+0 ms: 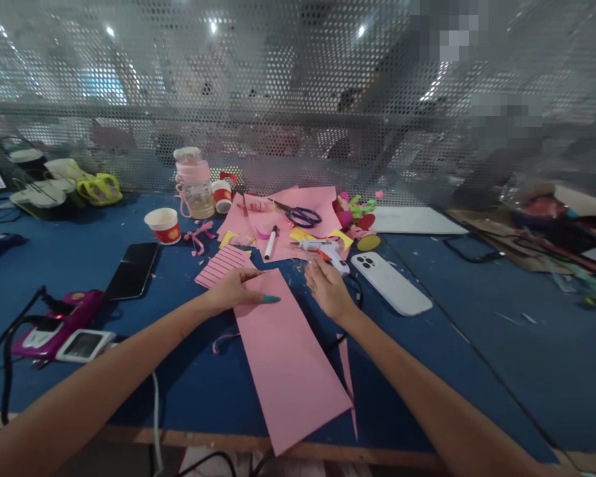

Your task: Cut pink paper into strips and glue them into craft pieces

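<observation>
At the left, on the blue table [402,391], a purple power strip [62,324] lies with a black plug in it. A black phone [133,271] lies right of it, and farther off stand a paper cup [163,226] and a bottle [195,189]. Next comes a lined paper [223,266], its near part just beside the left hand [232,290]. That hand is clamped on the far end of the pink sheet [293,358], thumb flat on top. The sheet lies in the middle, running from the hand to the table's near edge. Beyond it are a marker [271,243] and scissors [302,217], both on pink paper. The right hand [329,291] is right of the sheet's far end, apart from it, fingers curled in; whether they grip anything I cannot tell. Just beyond is the glue gun [325,250]. A pink sliver [346,371] lies nearer, beside the sheet. Farther right lies a white phone [391,283].
</observation>
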Demonstrator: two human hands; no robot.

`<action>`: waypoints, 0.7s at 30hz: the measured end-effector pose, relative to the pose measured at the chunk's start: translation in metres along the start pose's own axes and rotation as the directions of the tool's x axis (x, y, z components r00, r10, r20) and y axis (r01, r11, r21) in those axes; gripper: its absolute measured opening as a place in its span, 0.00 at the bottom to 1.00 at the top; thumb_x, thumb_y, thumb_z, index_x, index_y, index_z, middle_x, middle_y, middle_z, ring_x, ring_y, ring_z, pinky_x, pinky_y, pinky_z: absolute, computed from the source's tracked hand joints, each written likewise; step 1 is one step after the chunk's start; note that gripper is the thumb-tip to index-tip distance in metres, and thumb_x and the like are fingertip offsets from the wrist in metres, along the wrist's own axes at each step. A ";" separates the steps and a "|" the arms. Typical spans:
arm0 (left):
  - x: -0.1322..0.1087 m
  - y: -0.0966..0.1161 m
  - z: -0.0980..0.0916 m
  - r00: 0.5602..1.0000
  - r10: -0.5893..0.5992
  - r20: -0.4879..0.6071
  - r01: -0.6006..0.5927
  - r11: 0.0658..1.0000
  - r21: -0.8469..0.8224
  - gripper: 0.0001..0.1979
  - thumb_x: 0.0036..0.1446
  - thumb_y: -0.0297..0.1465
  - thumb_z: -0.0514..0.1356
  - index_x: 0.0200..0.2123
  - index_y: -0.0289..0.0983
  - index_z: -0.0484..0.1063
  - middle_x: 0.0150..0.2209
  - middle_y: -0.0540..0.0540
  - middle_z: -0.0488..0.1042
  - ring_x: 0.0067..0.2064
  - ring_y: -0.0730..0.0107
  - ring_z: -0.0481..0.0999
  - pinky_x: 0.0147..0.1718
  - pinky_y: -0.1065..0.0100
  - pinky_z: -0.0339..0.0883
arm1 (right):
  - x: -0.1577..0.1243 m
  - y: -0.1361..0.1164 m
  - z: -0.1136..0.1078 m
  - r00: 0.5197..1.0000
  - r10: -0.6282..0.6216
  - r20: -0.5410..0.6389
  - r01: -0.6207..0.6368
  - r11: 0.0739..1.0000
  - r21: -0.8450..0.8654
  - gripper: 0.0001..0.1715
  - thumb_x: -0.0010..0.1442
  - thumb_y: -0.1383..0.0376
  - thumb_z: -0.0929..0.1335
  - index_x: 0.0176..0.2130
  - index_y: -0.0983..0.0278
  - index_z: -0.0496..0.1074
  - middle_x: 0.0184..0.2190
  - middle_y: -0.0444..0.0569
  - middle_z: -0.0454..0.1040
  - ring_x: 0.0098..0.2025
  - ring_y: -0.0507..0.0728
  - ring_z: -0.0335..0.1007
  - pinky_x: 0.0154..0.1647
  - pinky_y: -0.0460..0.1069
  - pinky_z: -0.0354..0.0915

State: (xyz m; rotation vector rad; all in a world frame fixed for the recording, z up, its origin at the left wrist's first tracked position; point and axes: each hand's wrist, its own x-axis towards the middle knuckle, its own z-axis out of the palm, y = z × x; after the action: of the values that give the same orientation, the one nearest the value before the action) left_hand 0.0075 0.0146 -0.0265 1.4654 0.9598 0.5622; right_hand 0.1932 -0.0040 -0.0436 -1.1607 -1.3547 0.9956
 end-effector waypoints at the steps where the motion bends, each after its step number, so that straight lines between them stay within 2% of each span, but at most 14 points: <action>1: 0.000 0.000 0.000 1.000 -0.007 -0.001 0.007 1.000 -0.020 0.19 0.34 0.32 0.67 0.35 0.36 0.72 0.32 0.49 0.76 0.31 0.71 0.74 0.31 0.71 0.69 | -0.001 -0.001 0.002 0.999 0.049 -0.002 -0.049 0.996 0.075 0.24 0.52 0.46 0.60 0.19 0.60 0.49 0.12 0.34 0.44 0.11 0.45 0.40 0.09 0.42 0.40; 5: 0.002 0.000 0.000 0.999 -0.033 -0.020 0.032 0.999 -0.022 0.19 0.34 0.33 0.67 0.33 0.36 0.71 0.32 0.49 0.75 0.30 0.72 0.74 0.30 0.70 0.69 | -0.001 -0.006 0.006 0.964 0.246 0.097 -0.264 0.905 0.333 0.26 0.48 0.47 0.64 0.18 0.60 0.49 0.09 0.32 0.44 0.09 0.44 0.36 0.06 0.41 0.38; 9: 0.002 -0.001 0.000 0.997 0.021 -0.071 -0.016 0.998 0.067 0.20 0.33 0.35 0.67 0.33 0.35 0.71 0.33 0.48 0.75 0.32 0.70 0.74 0.31 0.71 0.68 | 0.006 -0.011 0.000 0.965 0.217 0.145 -0.261 0.820 0.509 0.21 0.45 0.52 0.68 0.20 0.62 0.55 0.08 0.32 0.52 0.08 0.42 0.38 0.08 0.40 0.46; 11: 0.002 -0.001 0.000 0.996 0.040 -0.074 -0.033 0.995 0.090 0.19 0.33 0.36 0.67 0.32 0.35 0.71 0.32 0.49 0.74 0.32 0.70 0.73 0.31 0.71 0.67 | 0.010 -0.011 -0.004 0.964 0.242 0.113 -0.265 0.825 0.499 0.17 0.46 0.56 0.69 0.22 0.62 0.58 0.09 0.31 0.54 0.08 0.42 0.39 0.09 0.40 0.47; 13: 0.002 -0.002 0.000 0.998 0.024 -0.058 -0.021 0.998 0.054 0.19 0.33 0.35 0.67 0.31 0.35 0.71 0.31 0.50 0.74 0.30 0.71 0.73 0.30 0.71 0.67 | 0.012 -0.009 -0.007 0.944 0.319 0.084 -0.324 0.848 0.419 0.15 0.47 0.59 0.67 0.22 0.62 0.58 0.08 0.31 0.52 0.08 0.42 0.39 0.09 0.39 0.45; 16: 0.002 -0.002 0.000 0.999 -0.013 -0.038 0.012 0.999 -0.031 0.18 0.33 0.34 0.67 0.31 0.36 0.71 0.29 0.51 0.74 0.28 0.74 0.73 0.29 0.71 0.68 | 0.013 -0.002 -0.006 0.900 0.430 0.063 -0.429 0.854 0.294 0.17 0.49 0.60 0.65 0.18 0.62 0.54 0.05 0.31 0.47 0.07 0.43 0.37 0.08 0.40 0.40; 19: 0.002 -0.002 0.002 0.999 0.003 -0.043 -0.004 1.000 -0.018 0.17 0.33 0.34 0.67 0.30 0.35 0.71 0.28 0.50 0.74 0.27 0.74 0.72 0.28 0.72 0.67 | 0.009 0.000 -0.001 0.887 0.458 0.063 -0.457 0.849 0.264 0.20 0.49 0.58 0.64 0.16 0.61 0.51 0.04 0.32 0.45 0.07 0.43 0.35 0.07 0.41 0.37; 21: 0.002 -0.002 0.002 0.998 0.026 -0.064 -0.024 0.999 0.024 0.17 0.32 0.35 0.67 0.29 0.35 0.71 0.29 0.50 0.74 0.29 0.73 0.72 0.29 0.72 0.66 | 0.005 -0.002 0.005 0.898 0.441 0.020 -0.433 0.873 0.224 0.18 0.46 0.56 0.65 0.17 0.61 0.54 0.05 0.31 0.45 0.07 0.43 0.36 0.07 0.41 0.36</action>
State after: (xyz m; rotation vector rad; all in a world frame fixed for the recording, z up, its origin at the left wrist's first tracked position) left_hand 0.0100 0.0151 -0.0291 1.4898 1.0027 0.6216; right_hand 0.1884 0.0008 -0.0413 -1.3323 -0.9367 1.4079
